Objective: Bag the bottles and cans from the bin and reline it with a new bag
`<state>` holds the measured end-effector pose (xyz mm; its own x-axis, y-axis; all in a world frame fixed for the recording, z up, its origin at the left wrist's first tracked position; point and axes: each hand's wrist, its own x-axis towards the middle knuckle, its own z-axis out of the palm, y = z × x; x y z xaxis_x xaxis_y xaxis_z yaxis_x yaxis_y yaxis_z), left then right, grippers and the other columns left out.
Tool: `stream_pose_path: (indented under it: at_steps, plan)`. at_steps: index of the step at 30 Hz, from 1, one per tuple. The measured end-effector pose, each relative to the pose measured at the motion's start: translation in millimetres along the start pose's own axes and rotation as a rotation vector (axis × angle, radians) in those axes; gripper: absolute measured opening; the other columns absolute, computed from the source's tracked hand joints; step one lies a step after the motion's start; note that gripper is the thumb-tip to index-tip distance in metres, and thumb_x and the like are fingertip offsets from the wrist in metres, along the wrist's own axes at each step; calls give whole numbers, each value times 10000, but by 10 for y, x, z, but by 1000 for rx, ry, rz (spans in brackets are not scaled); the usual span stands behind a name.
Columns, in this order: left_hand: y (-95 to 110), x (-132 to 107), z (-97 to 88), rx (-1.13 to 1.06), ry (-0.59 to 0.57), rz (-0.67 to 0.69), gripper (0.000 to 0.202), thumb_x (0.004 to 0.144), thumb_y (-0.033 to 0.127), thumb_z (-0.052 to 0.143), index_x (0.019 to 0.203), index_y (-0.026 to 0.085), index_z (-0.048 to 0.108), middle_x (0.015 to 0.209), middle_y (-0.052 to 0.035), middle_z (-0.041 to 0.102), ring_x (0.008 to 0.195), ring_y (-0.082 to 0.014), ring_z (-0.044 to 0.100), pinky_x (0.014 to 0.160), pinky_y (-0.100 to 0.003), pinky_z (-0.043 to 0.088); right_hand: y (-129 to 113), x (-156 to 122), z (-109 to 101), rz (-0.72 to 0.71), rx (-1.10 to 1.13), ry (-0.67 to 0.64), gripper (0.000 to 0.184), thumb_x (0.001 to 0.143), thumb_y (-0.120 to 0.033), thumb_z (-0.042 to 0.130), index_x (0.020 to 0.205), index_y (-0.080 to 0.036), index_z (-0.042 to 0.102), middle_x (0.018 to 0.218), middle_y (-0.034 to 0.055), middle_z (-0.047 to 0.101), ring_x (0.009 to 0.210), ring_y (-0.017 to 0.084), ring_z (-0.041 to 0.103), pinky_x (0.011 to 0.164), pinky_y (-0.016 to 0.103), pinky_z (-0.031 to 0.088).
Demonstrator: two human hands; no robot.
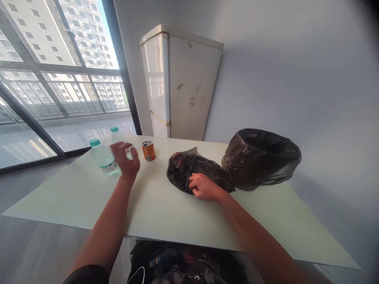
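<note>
My left hand (126,159) hovers over the table with fingers spread and a little blurred, holding nothing. It is just right of a clear plastic bottle with a green cap (103,159) and in front of a second such bottle (117,136). An orange drink can (148,150) stands upright a little to its right. My right hand (204,186) rests on the near edge of a crumpled black plastic bag (189,167), its fingers curled onto the plastic. A bin lined with a black bag (260,157) lies tilted beside that bag, its mouth facing up and away.
The pale table (166,209) stands against a grey wall. A white fridge (177,83) is behind it at the far edge. Large windows (59,86) fill the left side. Dark clutter (177,262) lies below the table's near edge.
</note>
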<state>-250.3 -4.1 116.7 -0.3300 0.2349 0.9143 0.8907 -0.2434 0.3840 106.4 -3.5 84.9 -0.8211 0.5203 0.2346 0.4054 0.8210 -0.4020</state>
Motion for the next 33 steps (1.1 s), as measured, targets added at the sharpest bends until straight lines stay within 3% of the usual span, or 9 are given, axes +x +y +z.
stream_pose_path:
  at_steps: [4,8,13,16,18,22,25,28,33]
  plan:
    - [462,-426,386,-294,-611,-65,331,1036,448,549,1270,251,676,1316,-128,580,1210,-279,631,1090,-472,521,-64,-17,-139,-127,212,-17,352,721,-6,507,797,-234,764,943,34,711,923,221,628,853,366,505]
    - [587,-765,627,-387,-885,-196,500,952,510,669,1375,243,654,1364,-133,629,1282,-316,629,1144,-502,489,-41,16,-100,-28,412,44,357,777,-43,467,829,-221,771,950,18,773,885,205,684,834,346,511]
    - [452,-862,732,-456,-977,-389,259,893,454,669,961,204,675,923,-68,734,916,-286,682,966,-489,540,100,95,95,271,311,394,250,841,-111,509,639,-210,619,672,0,633,651,173,581,663,323,414]
    - [419,-873,753,-535,-1011,-415,176,859,372,644,916,205,651,888,-54,737,884,-264,692,911,-447,557,174,126,170,321,240,556,159,880,-142,524,790,-206,639,871,46,646,809,213,612,764,349,464]
    - [428,-895,756,-596,-1005,-436,220,814,292,636,1017,210,657,1034,-66,762,1046,-275,707,964,-432,557,208,131,198,302,195,604,108,887,-155,566,907,-208,658,1011,70,643,941,242,631,871,381,501]
    - [465,-931,746,-733,-1009,-544,622,685,164,573,1300,247,614,1406,-79,702,1363,-288,615,1082,-438,526,251,142,246,284,164,566,138,906,-199,668,1042,-221,675,1125,81,641,1108,282,625,1023,443,512]
    - [484,-929,732,-915,-1133,-755,821,653,160,592,1464,276,542,1410,-67,718,1274,-300,671,1067,-472,534,250,166,291,301,189,505,295,908,-264,744,1190,-225,666,1201,86,638,1161,291,624,1069,469,511]
    - [488,-920,726,-962,-1169,-841,787,652,166,627,1433,256,598,1315,-61,762,1198,-302,697,1067,-475,527,223,186,333,331,197,458,439,891,-335,800,1281,-236,624,1242,89,615,1194,301,620,1080,482,515]
    - [462,-924,738,-953,-1159,-793,715,649,159,623,1359,217,690,1261,-59,782,1225,-304,684,1104,-451,494,217,186,370,445,144,458,538,813,-360,876,1240,-231,574,1259,98,561,1203,327,610,1040,501,540]
